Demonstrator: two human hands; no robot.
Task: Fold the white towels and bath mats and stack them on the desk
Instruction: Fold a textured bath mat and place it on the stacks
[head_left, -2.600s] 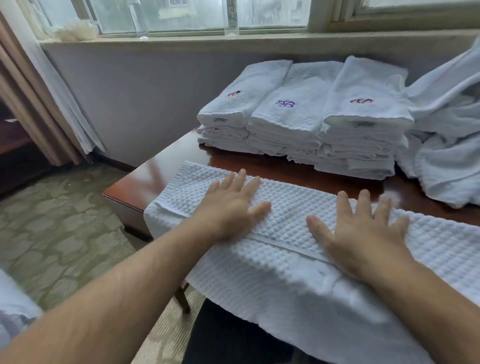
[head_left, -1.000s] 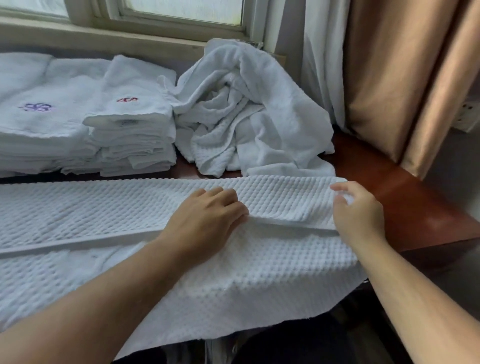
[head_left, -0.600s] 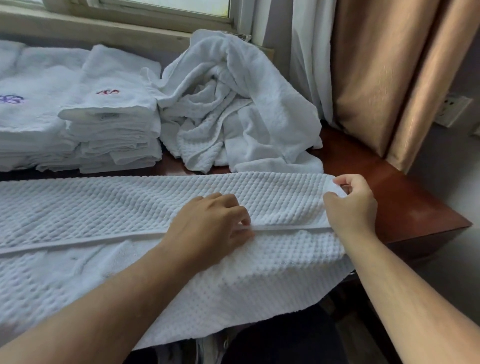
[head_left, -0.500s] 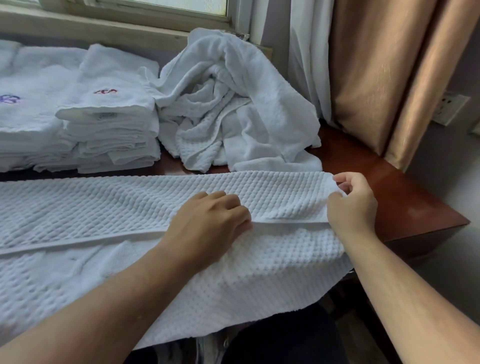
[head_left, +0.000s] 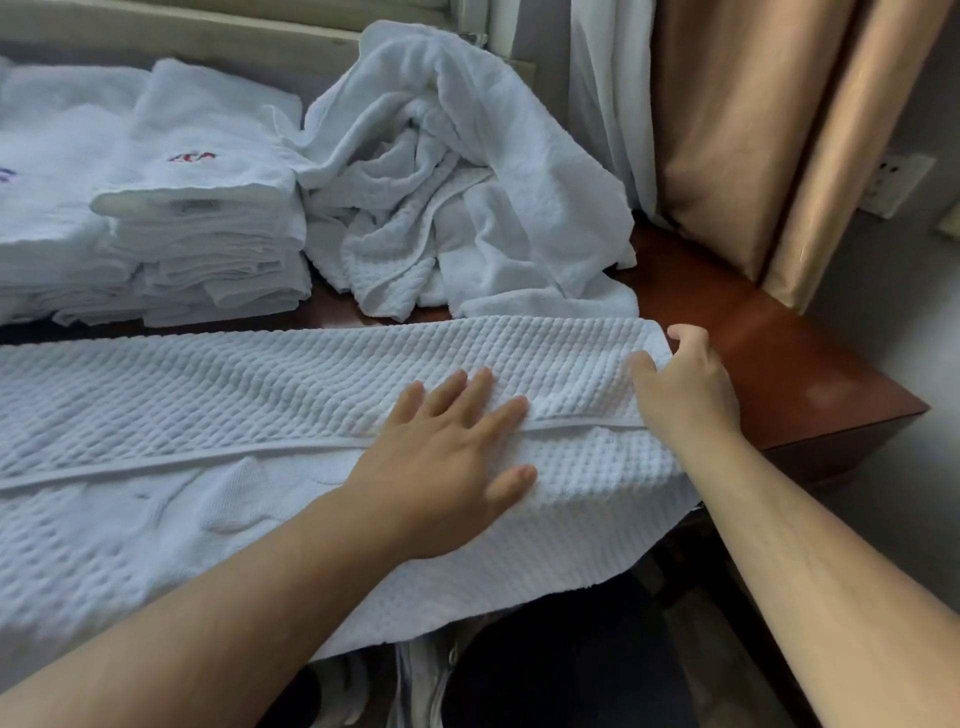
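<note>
Lying flat on the white waffle-textured bath mat (head_left: 234, 395), the left hand (head_left: 447, 467) presses the cloth with straight, spread fingers. Its grip is apart and holds nothing. The mat stretches across the reddish-brown wooden counter (head_left: 779, 374). Its far strip is folded over toward the person, and the hem of this strip runs along the middle of the mat, under the left hand. The near part of the mat hangs over the counter edge. At the right end of the mat the right hand (head_left: 685, 400) has its grip clamped on the folded strip — thumb on top, fingers curled round the end. Behind the mat lies a loose heap of white towels (head_left: 457, 197). Also behind the mat, further left, stands a pile of folded white towels with red embroidery (head_left: 202, 208). Behind the right end of the mat hangs a tan curtain (head_left: 753, 130).
</note>
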